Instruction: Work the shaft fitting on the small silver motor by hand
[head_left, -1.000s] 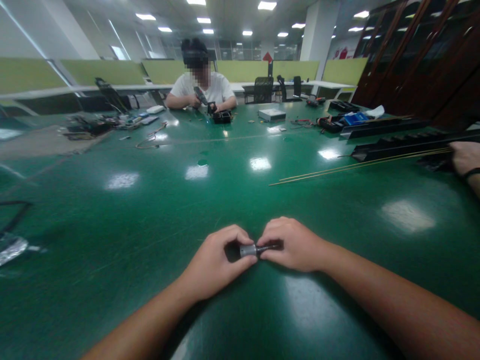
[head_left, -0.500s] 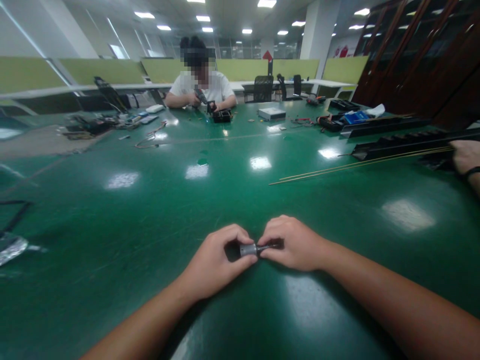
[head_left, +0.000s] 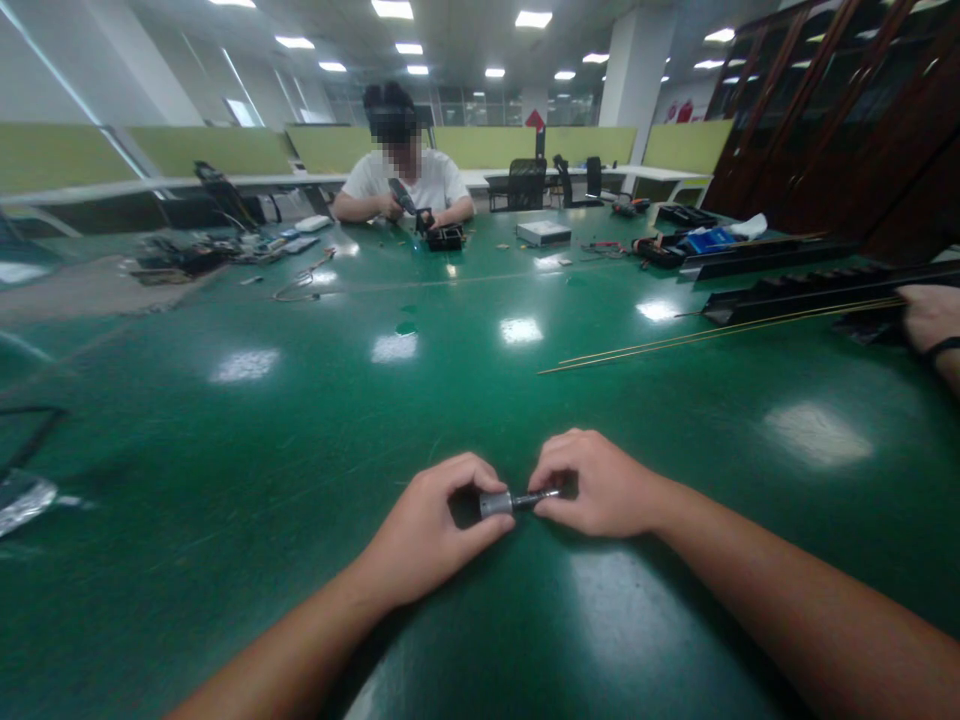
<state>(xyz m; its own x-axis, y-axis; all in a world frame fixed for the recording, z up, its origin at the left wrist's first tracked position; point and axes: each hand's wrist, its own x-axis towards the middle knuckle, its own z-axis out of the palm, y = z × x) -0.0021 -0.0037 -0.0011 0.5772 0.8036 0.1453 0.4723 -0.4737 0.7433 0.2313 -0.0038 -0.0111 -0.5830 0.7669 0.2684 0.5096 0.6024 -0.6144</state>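
A small grey metal cylinder [head_left: 495, 503] with a narrow dark shaft [head_left: 534, 499] sticking out to the right is held low over the table in front of me. My left hand [head_left: 442, 520] grips the cylinder between thumb and fingers. At the shaft, the thumb and index finger of my right hand [head_left: 589, 485] close around its length, and the bright tip shows inside their curl. Whether the shaft is a separate piece I cannot tell.
Across the green table [head_left: 420, 420] a person [head_left: 405, 190] works with a power tool on a black part. Thin brass-coloured rods [head_left: 637, 347] and black channels [head_left: 795, 290] lie to the right, by another person's hand [head_left: 930, 315]. Electronic parts [head_left: 187, 255] are piled far left.
My right hand has slid a little to the right along the shaft, away from the cylinder, exposing more of the shaft. My left hand stays almost where it was.
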